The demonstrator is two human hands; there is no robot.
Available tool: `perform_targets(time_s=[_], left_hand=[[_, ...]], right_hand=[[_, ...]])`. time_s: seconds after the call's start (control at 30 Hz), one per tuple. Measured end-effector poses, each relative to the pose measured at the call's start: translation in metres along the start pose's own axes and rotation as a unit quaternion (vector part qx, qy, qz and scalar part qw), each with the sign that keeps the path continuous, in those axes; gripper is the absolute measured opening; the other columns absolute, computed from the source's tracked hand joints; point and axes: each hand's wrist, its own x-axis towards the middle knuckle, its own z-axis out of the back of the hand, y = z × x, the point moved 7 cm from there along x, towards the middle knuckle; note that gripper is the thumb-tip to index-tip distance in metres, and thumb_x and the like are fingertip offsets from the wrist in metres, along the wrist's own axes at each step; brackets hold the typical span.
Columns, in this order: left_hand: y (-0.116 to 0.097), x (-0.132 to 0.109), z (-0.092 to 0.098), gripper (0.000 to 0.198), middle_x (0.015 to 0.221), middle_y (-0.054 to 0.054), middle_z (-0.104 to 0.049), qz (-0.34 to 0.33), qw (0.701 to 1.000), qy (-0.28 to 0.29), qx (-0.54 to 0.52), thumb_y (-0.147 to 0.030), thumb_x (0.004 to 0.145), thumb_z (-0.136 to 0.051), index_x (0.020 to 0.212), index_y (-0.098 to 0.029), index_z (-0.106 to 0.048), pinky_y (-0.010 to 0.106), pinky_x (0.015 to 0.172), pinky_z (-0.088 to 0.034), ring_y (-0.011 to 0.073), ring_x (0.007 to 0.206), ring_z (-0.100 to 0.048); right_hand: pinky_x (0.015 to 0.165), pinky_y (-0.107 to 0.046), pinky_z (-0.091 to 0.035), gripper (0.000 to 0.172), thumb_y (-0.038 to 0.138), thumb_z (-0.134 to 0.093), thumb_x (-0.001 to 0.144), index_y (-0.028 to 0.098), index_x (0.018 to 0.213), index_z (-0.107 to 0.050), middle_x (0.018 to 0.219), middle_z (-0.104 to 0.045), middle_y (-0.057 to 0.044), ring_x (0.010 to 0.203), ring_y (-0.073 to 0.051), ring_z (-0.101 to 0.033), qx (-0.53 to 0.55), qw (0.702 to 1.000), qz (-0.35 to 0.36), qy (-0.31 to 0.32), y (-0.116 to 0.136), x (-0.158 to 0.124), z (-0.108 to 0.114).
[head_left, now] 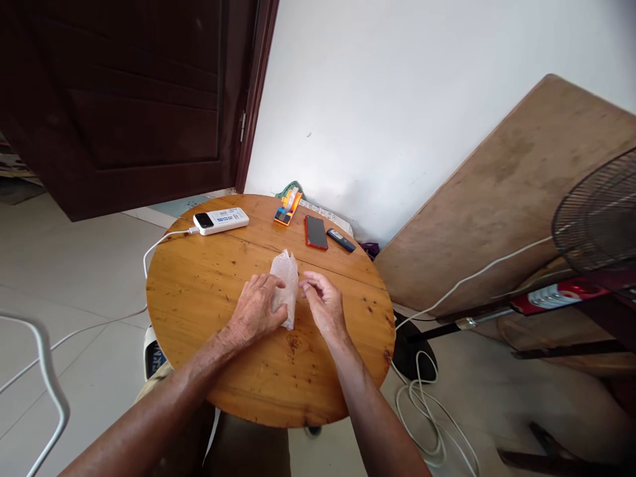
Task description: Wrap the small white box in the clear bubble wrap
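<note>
A bundle of translucent bubble wrap (285, 268) lies lengthwise on the round wooden table (199, 285) in front of me. My left hand (257, 305) rests over its left side, palm down, with the fingers and thumb spread and touching the wrap. What the wrap encloses, if anything, cannot be made out. Just right of the bundle is my right hand (322, 301), its fingers curled and the thumb drawn close to the index finger in a pinch. Anything between those fingertips is too small to name.
Along the table's far side are a white power bank (226, 220) with a cable, an orange tape dispenser (289, 204), a red-edged phone (317, 232) and a small dark device (341, 240). A fan (596, 212) and leaning board (497, 165) stand right.
</note>
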Motion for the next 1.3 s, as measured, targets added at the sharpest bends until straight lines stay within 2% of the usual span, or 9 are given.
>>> perform_targets(time_s=[0.13, 0.23, 0.4, 0.57, 0.73, 0.9, 1.13, 1.2, 1.3], left_hand=[[-0.002, -0.002, -0.009, 0.049, 0.130, 0.012, -0.062, -0.032, 0.999, 0.031, -0.013, -0.017, 0.074, -0.054, 0.123, -0.016, -0.057, 0.047, 0.107, -0.038, 0.0298, 0.132, -0.044], [-0.002, -0.004, -0.017, 0.051, 0.138, 0.012, -0.058, -0.028, 0.997, 0.071, -0.009, -0.018, 0.080, -0.048, 0.130, -0.015, -0.054, 0.048, 0.112, -0.032, 0.0291, 0.141, -0.035], [0.004, -0.006, -0.022, 0.057, 0.145, 0.018, -0.050, 0.001, 0.996, 0.090, 0.001, -0.021, 0.083, -0.044, 0.138, -0.008, -0.046, 0.049, 0.116, -0.029, 0.0295, 0.144, -0.032], [0.005, -0.005, -0.023, 0.061, 0.147, 0.021, -0.047, 0.008, 0.995, 0.096, -0.001, -0.022, 0.081, -0.045, 0.139, -0.004, -0.043, 0.050, 0.116, -0.028, 0.0307, 0.143, -0.032], [0.004, -0.005, -0.020, 0.061, 0.145, 0.020, -0.048, 0.012, 0.996, 0.084, -0.002, -0.024, 0.081, -0.045, 0.139, -0.006, -0.042, 0.051, 0.114, -0.030, 0.0308, 0.141, -0.035], [0.002, -0.006, -0.017, 0.060, 0.138, 0.021, -0.052, 0.003, 0.999, 0.047, -0.005, -0.023, 0.078, -0.047, 0.135, -0.004, -0.046, 0.048, 0.111, -0.033, 0.0314, 0.135, -0.039], [-0.006, -0.006, -0.008, 0.055, 0.142, 0.011, -0.047, -0.039, 0.999, 0.010, 0.015, -0.015, 0.075, -0.051, 0.130, -0.023, -0.057, 0.045, 0.102, -0.039, 0.0287, 0.125, -0.045], [-0.007, -0.007, -0.007, 0.049, 0.139, 0.011, -0.048, -0.044, 0.998, 0.008, 0.035, -0.016, 0.076, -0.052, 0.124, -0.023, -0.062, 0.047, 0.101, -0.039, 0.0299, 0.123, -0.045], [-0.008, -0.008, -0.007, 0.043, 0.135, 0.010, -0.050, -0.045, 0.998, 0.010, 0.053, -0.016, 0.078, -0.053, 0.118, -0.025, -0.066, 0.047, 0.099, -0.041, 0.0300, 0.119, -0.047]], right_hand=[[0.076, -0.033, -0.053, 0.024, 0.025, -0.053, 0.083, 0.018, 0.100, -0.066, 0.091, -0.070, -0.007, 0.082, -0.020, -0.066, -0.062, 0.997, 0.049, -0.022, -0.003, 0.003, -0.004], [0.085, -0.035, -0.052, 0.031, 0.014, -0.045, 0.084, 0.020, 0.104, -0.068, 0.104, -0.067, -0.008, 0.095, -0.021, -0.064, -0.147, 0.981, 0.128, 0.016, 0.013, 0.005, -0.006], [0.107, -0.045, -0.038, 0.047, -0.001, -0.045, 0.078, 0.024, 0.109, -0.070, 0.149, -0.042, -0.008, 0.130, -0.026, -0.046, -0.332, 0.906, 0.211, 0.154, 0.039, 0.013, -0.025], [0.107, -0.048, -0.035, 0.030, 0.003, -0.059, 0.080, 0.022, 0.102, -0.069, 0.156, -0.033, -0.009, 0.139, -0.030, -0.034, -0.450, 0.830, 0.215, 0.251, 0.039, 0.026, -0.049], [0.106, -0.051, -0.033, 0.021, -0.002, -0.060, 0.076, 0.017, 0.085, -0.064, 0.155, -0.032, -0.014, 0.141, -0.032, -0.030, -0.480, 0.798, 0.259, 0.258, 0.049, 0.032, -0.052], [0.103, -0.051, -0.037, 0.024, -0.004, -0.054, 0.074, 0.019, 0.082, -0.060, 0.153, -0.036, -0.013, 0.137, -0.031, -0.037, -0.460, 0.812, 0.260, 0.246, 0.056, 0.040, -0.043], [0.106, -0.050, -0.035, 0.026, 0.002, -0.058, 0.074, 0.020, 0.089, -0.068, 0.152, -0.039, -0.009, 0.137, -0.029, -0.038, -0.402, 0.838, 0.218, 0.298, 0.024, 0.049, -0.062], [0.107, -0.049, -0.035, 0.030, 0.006, -0.063, 0.073, 0.022, 0.098, -0.068, 0.151, -0.040, -0.009, 0.136, -0.030, -0.040, -0.378, 0.859, 0.201, 0.282, 0.016, 0.051, -0.059], [0.107, -0.047, -0.036, 0.038, 0.017, -0.069, 0.073, 0.022, 0.110, -0.066, 0.145, -0.048, -0.011, 0.133, -0.029, -0.045, -0.303, 0.920, 0.167, 0.183, 0.009, 0.055, -0.034]])
